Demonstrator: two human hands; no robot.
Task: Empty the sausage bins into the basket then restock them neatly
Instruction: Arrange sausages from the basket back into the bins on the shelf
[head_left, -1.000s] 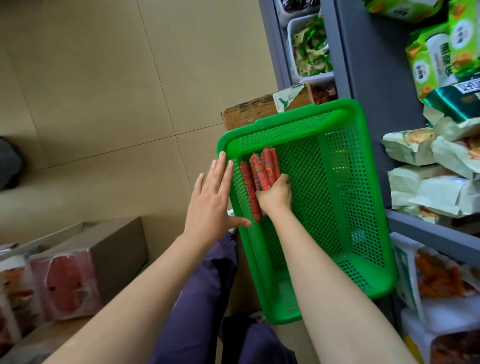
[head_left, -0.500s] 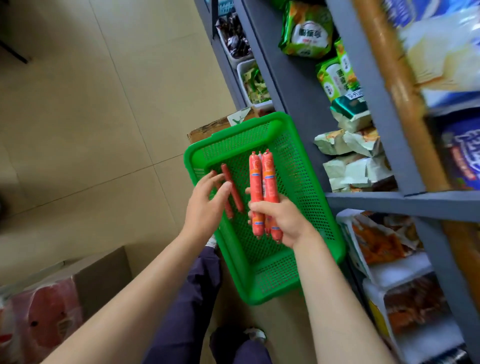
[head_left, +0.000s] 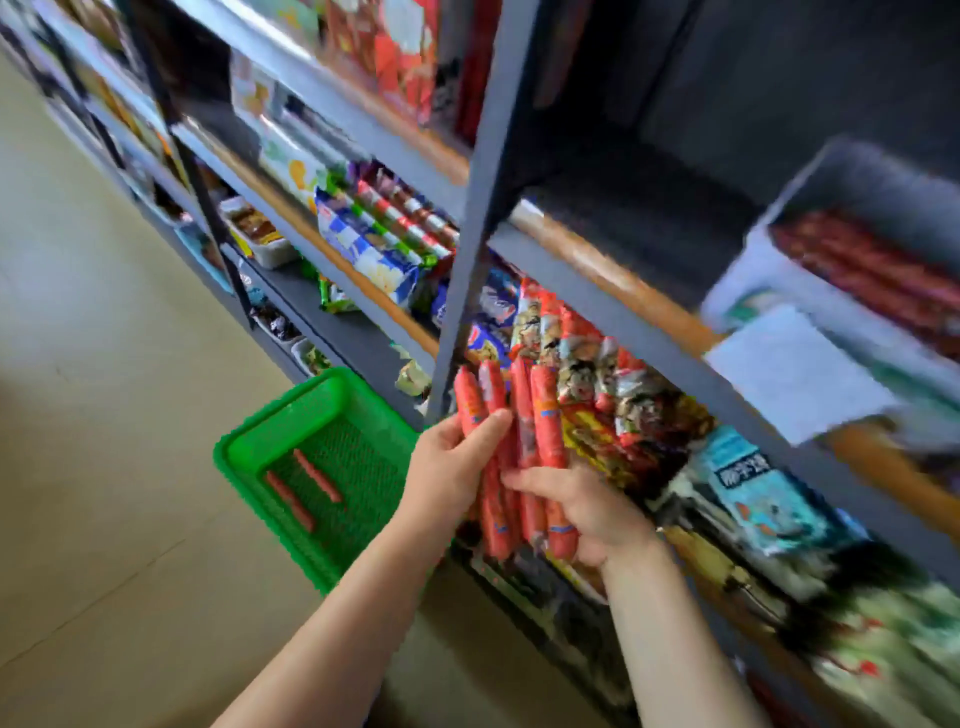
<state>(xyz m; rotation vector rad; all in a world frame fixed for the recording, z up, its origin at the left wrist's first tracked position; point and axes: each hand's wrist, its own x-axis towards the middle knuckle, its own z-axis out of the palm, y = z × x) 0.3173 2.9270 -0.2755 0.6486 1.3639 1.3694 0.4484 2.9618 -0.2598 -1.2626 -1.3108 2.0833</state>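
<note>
Forearms rise from the bottom edge of the frame toward its centre, both bare. At the centre the left hand and the right hand share 1 bundle of red sausages: the left hand's fingers and thumb curl round the bundle from its left side, near the middle, and the right hand's fingers wrap the lower ends from the right, with the tips of the sausages poking out below its palm. The sausages stand roughly upright, side by side, their tops fanned slightly apart; about 4 or 5 show, though motion blur hides the exact count.

Left of the hands and lower down, a green perforated basket sits on the beige tiled floor, against the foot of the shelving. 2 thin sausages lie inside it on the mesh bottom, roughly parallel and a little apart.

Behind the bundle, a grey metal shelf unit runs from the upper left of the frame to the lower right, with a vertical post passing just above the left hand. Colourful snack packets crowd the shelf directly behind the sausages, and a pale blue packet lies further right.

At the upper right, on a higher shelf, a grey bin holds a row of dark red sausages; a white label hangs at its front. Everything on that side is heavily blurred.
</note>
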